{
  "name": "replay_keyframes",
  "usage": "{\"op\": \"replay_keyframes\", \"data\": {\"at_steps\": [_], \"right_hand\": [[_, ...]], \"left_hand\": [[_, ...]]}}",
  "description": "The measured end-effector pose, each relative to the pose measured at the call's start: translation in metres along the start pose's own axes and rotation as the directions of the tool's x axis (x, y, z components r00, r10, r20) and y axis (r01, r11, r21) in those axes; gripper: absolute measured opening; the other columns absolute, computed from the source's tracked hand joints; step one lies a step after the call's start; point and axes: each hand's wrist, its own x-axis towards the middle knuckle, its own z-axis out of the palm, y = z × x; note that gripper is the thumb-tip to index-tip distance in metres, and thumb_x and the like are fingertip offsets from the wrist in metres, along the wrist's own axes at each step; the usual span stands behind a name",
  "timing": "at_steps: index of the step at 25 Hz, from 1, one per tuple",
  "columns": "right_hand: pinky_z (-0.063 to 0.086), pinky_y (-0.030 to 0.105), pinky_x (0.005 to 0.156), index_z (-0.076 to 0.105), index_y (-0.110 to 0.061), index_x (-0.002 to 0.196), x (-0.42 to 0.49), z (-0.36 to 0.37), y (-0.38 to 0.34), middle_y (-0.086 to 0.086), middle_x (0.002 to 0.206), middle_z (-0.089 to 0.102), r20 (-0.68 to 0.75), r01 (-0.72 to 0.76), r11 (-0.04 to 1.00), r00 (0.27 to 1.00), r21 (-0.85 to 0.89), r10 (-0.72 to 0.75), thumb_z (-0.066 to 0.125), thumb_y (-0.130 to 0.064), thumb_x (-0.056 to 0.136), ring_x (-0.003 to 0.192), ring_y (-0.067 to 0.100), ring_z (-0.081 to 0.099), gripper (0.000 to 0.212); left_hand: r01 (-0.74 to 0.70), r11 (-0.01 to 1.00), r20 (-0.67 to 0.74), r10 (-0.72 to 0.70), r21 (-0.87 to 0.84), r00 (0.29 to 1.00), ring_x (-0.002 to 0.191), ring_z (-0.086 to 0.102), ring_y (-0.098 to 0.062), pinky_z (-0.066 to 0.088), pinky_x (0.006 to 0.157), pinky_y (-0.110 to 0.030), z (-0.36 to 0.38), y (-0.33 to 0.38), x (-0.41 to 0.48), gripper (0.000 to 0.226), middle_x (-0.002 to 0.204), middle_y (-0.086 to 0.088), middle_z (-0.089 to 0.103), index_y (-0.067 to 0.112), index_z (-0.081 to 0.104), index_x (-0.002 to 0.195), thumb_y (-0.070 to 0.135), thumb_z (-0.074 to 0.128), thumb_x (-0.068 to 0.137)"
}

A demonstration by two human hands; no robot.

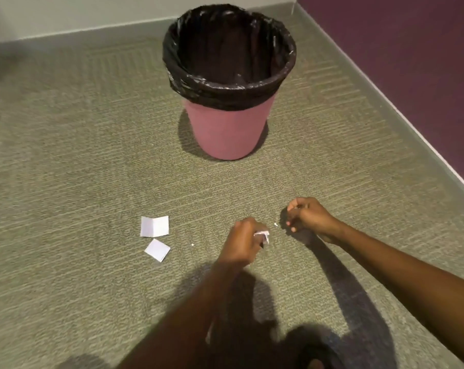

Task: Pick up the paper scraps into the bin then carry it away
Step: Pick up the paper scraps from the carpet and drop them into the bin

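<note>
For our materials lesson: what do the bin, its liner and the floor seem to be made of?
Bin: probably plastic, matte pink, with smooth, even walls.
Liner: thin black plastic film, glossy, crinkled and folded over the rim.
Floor: carpet, apparently woven grey-green fibre with a ribbed texture.

Corner of a carpeted room, seen from above.
Grey-green carpet [65, 161] with a ribbed, blocky weave covers the whole floor. A pale wall [79, 12] runs along the carpet's far edge; a dark purple wall [412, 62] bounds its right edge. A grey-green skirting strip [358, 83] lines both walls where they meet the carpet. Light from above throws dark, soft-edged shadows onto the carpet's near part.
</note>
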Motion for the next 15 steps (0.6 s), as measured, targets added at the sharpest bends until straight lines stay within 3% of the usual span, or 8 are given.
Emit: {"op": "replay_keyframes", "data": {"at_steps": [3,5,6,8,10,12,15], "right_hand": [[0.039,0.030,0.048,0.058,-0.011,0.082,0.019,0.043,-0.029,0.008,0.062,0.056,0.147,0.074,0.991,0.988,-0.113,-0.057,0.060,-0.012,0.090,0.048,0.017,0.049,0.008],[0.034,0.024,0.046,0.059,-0.011,0.089,0.029,0.075,-0.053,0.001,0.063,0.055,0.255,0.206,0.934,0.958,-0.293,-0.131,0.055,-0.018,0.095,0.047,0.012,0.046,0.011],[0.040,0.025,0.051,0.061,-0.010,0.095,0.033,0.093,-0.064,0.002,0.073,0.060,0.331,0.295,0.881,0.928,-0.370,-0.171,0.053,-0.018,0.097,0.056,0.012,0.053,0.011],[0.049,0.029,0.069,0.060,-0.012,0.107,0.037,0.122,-0.086,0.002,0.097,0.065,0.479,0.460,0.739,0.852,-0.492,-0.211,0.051,-0.017,0.099,0.082,0.014,0.061,0.014],[0.044,0.027,0.063,0.057,-0.014,0.115,0.036,0.145,-0.107,-0.003,0.090,0.060,0.605,0.585,0.572,0.775,-0.575,-0.185,0.050,-0.019,0.099,0.074,0.009,0.056,0.018],[0.039,0.028,0.064,0.055,-0.015,0.120,0.037,0.166,-0.127,0.000,0.088,0.059,0.687,0.688,0.365,0.709,-0.627,-0.156,0.051,-0.024,0.099,0.071,0.013,0.051,0.024],[0.041,0.033,0.073,0.046,-0.016,0.135,0.038,0.191,-0.152,0.012,0.115,0.060,0.736,0.742,0.049,0.670,-0.669,-0.094,0.049,-0.029,0.099,0.087,0.022,0.051,0.039]], "left_hand": [[0.193,0.978,-0.182,-0.177,0.078,0.967,0.081,0.060,-0.012,0.043,0.073,-0.025,-0.050,-0.028,-0.010,0.010,0.085,0.001,0.066,0.020,0.070,0.077,0.015,0.063,0.082],[0.380,0.920,-0.311,-0.334,0.100,0.890,0.083,0.063,-0.023,0.045,0.070,-0.027,-0.071,-0.044,-0.026,0.015,0.089,-0.005,0.064,0.020,0.063,0.070,0.012,0.063,0.083],[0.475,0.875,-0.383,-0.411,0.088,0.828,0.083,0.063,-0.027,0.048,0.071,-0.030,-0.080,-0.052,-0.037,0.014,0.094,-0.008,0.060,0.019,0.062,0.072,0.011,0.061,0.084],[0.637,0.770,-0.483,-0.544,0.037,0.686,0.085,0.061,-0.032,0.052,0.076,-0.035,-0.094,-0.066,-0.053,0.010,0.110,-0.013,0.049,0.012,0.068,0.088,0.007,0.060,0.085],[0.753,0.657,-0.488,-0.663,-0.017,0.568,0.086,0.062,-0.038,0.053,0.080,-0.039,-0.103,-0.074,-0.064,0.018,0.120,-0.018,0.043,0.008,0.067,0.102,0.005,0.064,0.084],[0.803,0.596,-0.442,-0.725,-0.019,0.528,0.091,0.062,-0.043,0.050,0.082,-0.039,-0.109,-0.080,-0.072,0.023,0.125,-0.022,0.040,0.007,0.065,0.104,0.008,0.068,0.082],[0.828,0.560,-0.354,-0.774,0.003,0.525,0.095,0.062,-0.041,0.050,0.082,-0.037,-0.102,-0.085,-0.082,0.028,0.127,-0.020,0.038,0.011,0.062,0.105,0.013,0.072,0.079]]}}
